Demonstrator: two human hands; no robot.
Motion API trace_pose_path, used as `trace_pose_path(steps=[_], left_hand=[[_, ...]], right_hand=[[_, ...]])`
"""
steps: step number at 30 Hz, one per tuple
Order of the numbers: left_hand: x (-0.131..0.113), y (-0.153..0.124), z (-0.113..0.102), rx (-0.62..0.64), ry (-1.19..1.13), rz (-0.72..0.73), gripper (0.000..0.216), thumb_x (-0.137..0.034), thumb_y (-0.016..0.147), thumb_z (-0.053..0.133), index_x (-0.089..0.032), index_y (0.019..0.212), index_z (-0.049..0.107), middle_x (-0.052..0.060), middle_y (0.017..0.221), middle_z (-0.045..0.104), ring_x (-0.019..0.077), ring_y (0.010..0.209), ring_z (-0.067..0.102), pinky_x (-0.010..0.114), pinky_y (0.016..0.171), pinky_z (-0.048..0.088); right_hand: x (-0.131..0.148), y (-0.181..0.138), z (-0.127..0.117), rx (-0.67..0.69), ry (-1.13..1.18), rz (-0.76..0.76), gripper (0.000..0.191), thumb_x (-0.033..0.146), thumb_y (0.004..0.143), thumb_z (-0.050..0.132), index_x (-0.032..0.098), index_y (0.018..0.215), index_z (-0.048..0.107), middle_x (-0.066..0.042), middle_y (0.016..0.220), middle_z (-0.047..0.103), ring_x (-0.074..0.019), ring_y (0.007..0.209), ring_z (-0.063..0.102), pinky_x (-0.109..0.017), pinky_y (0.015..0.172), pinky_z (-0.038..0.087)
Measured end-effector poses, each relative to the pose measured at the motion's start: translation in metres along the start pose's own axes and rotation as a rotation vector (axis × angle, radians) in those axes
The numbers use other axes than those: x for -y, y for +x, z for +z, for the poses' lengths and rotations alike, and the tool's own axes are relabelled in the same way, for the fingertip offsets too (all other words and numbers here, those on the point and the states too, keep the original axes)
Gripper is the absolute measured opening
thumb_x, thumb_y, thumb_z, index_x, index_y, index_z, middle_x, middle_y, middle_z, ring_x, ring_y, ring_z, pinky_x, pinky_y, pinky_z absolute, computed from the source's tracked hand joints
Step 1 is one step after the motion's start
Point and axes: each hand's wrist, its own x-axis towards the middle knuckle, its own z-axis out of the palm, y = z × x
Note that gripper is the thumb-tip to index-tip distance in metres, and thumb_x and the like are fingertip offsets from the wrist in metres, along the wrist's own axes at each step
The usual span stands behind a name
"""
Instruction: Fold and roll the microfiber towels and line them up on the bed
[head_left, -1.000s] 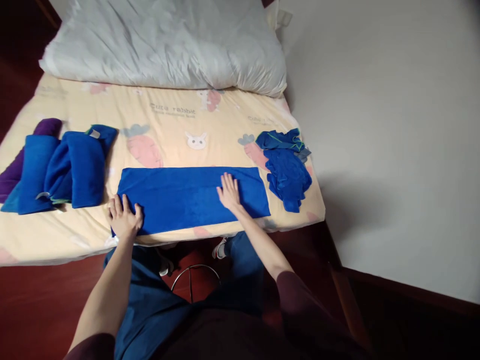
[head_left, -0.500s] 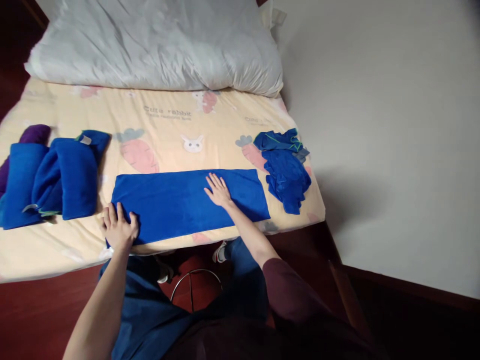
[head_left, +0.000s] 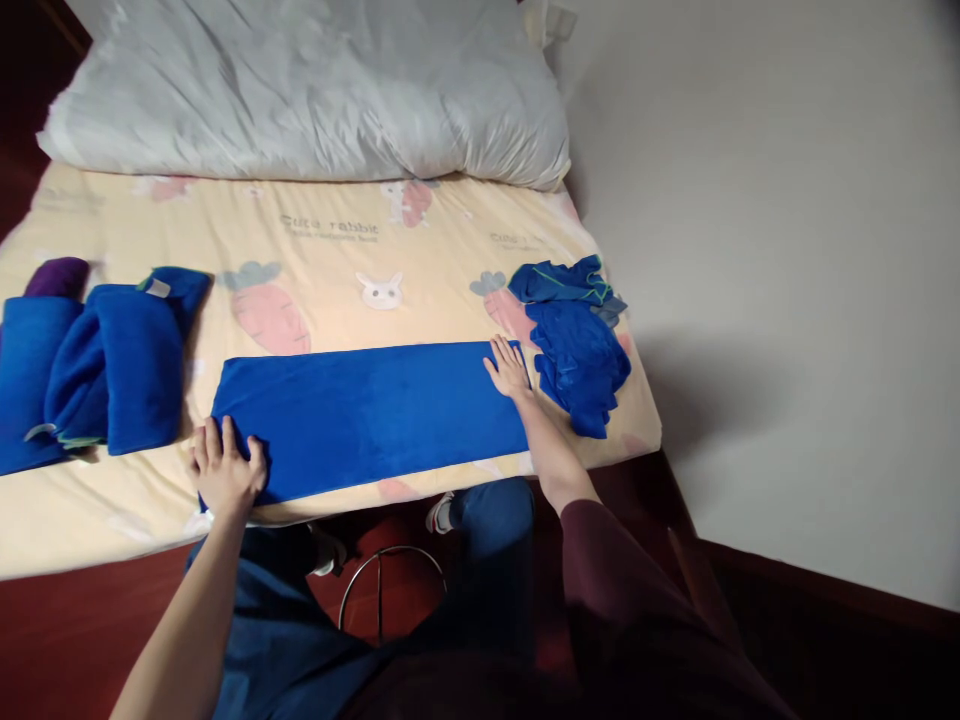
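Observation:
A blue towel [head_left: 367, 415], folded into a long flat strip, lies along the near edge of the bed. My left hand [head_left: 226, 468] rests on its left end with fingers spread. Over at the far right corner of the strip, my right hand [head_left: 508, 368] presses flat on the cloth, fingers stretched out. Neither hand grips anything. Close to my right hand is a crumpled pile of blue cloths [head_left: 581, 360], one with bright green edging. Left of the strip sit folded blue towels [head_left: 146, 370] with white tags.
The bed wears a yellow sheet [head_left: 420, 270] printed with rabbits and carrots. A large grey-white bundle of bedding [head_left: 315, 100] fills the back. Part of a purple cloth [head_left: 58, 277] shows at far left. A pale wall [head_left: 787, 250] stands on the right.
My right hand has slid rightward along the towel, from right of its middle to its right end. My left hand stays at the left end. The view has shifted slightly.

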Motion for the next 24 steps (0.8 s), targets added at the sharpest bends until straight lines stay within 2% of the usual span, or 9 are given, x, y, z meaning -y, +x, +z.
trace_pose_path(steps=[2,4,8,10,15,18,21,24], left_hand=[[0.001,0.0,0.001,0.01,0.01,-0.026,0.064,-0.044,0.096,0.044,-0.027,0.157,0.04,0.005,0.166,0.035,0.0343,0.152,0.034,0.059,0.123,0.026],[-0.001,0.0,-0.001,0.042,0.036,-0.065,0.063,-0.046,0.097,0.043,-0.028,0.158,0.039,0.003,0.167,0.033,0.0325,0.153,0.03,0.058,0.124,0.024],[-0.007,0.0,-0.01,0.18,0.084,-0.112,0.067,-0.046,0.099,0.038,-0.014,0.157,0.04,0.014,0.167,0.03,0.0334,0.155,0.026,0.058,0.125,0.022],[-0.009,0.0,-0.012,0.218,0.109,-0.112,0.067,-0.045,0.099,0.036,-0.012,0.158,0.038,0.014,0.168,0.029,0.0315,0.156,0.023,0.055,0.126,0.018],[-0.007,-0.003,-0.016,0.238,0.195,-0.099,0.066,-0.042,0.101,0.031,-0.011,0.16,0.034,0.014,0.169,0.025,0.0282,0.158,0.018,0.051,0.129,0.013],[-0.015,-0.003,-0.017,0.252,0.245,-0.096,0.067,-0.039,0.101,0.029,-0.007,0.16,0.032,0.018,0.169,0.021,0.0315,0.159,0.013,0.055,0.129,0.011],[-0.053,-0.009,-0.007,0.254,0.249,-0.036,0.067,-0.037,0.101,0.028,-0.003,0.159,0.033,0.019,0.17,0.014,0.0338,0.159,0.003,0.061,0.129,0.008],[-0.129,-0.029,0.024,0.412,0.17,0.27,0.067,-0.044,0.102,0.027,-0.012,0.161,0.033,0.009,0.171,0.009,0.0278,0.158,-0.005,0.055,0.132,0.005]], right_hand=[[-0.01,0.002,-0.005,0.005,-0.003,0.021,0.069,0.047,0.106,0.024,0.009,0.163,0.024,-0.008,0.171,0.02,-0.0199,0.159,0.015,-0.042,0.131,0.007],[-0.016,0.001,-0.007,0.017,-0.007,0.037,0.069,0.047,0.105,0.025,0.008,0.162,0.025,-0.009,0.171,0.02,-0.0212,0.159,0.016,-0.043,0.131,0.009],[-0.021,-0.003,-0.003,0.003,-0.055,0.074,0.067,0.044,0.105,0.024,0.008,0.162,0.026,-0.012,0.17,0.023,-0.0232,0.158,0.019,-0.047,0.13,0.012],[-0.025,-0.004,0.004,-0.047,-0.082,0.061,0.067,0.041,0.105,0.024,0.008,0.162,0.025,-0.013,0.17,0.024,-0.0231,0.158,0.02,-0.048,0.129,0.017],[-0.029,-0.007,0.015,-0.16,-0.043,-0.011,0.064,0.037,0.103,0.027,0.008,0.16,0.03,-0.014,0.167,0.032,-0.0237,0.156,0.024,-0.049,0.128,0.021],[-0.028,-0.008,0.016,-0.207,-0.02,-0.017,0.063,0.037,0.103,0.028,0.008,0.159,0.033,-0.015,0.165,0.035,-0.0243,0.156,0.026,-0.05,0.127,0.022],[-0.028,-0.007,0.018,-0.247,0.007,-0.013,0.063,0.038,0.103,0.029,0.007,0.157,0.037,-0.015,0.164,0.037,-0.0243,0.155,0.028,-0.049,0.127,0.021],[-0.029,-0.007,0.022,-0.28,0.046,-0.021,0.062,0.038,0.102,0.031,0.01,0.157,0.038,-0.015,0.163,0.038,-0.0247,0.154,0.029,-0.049,0.127,0.021]])
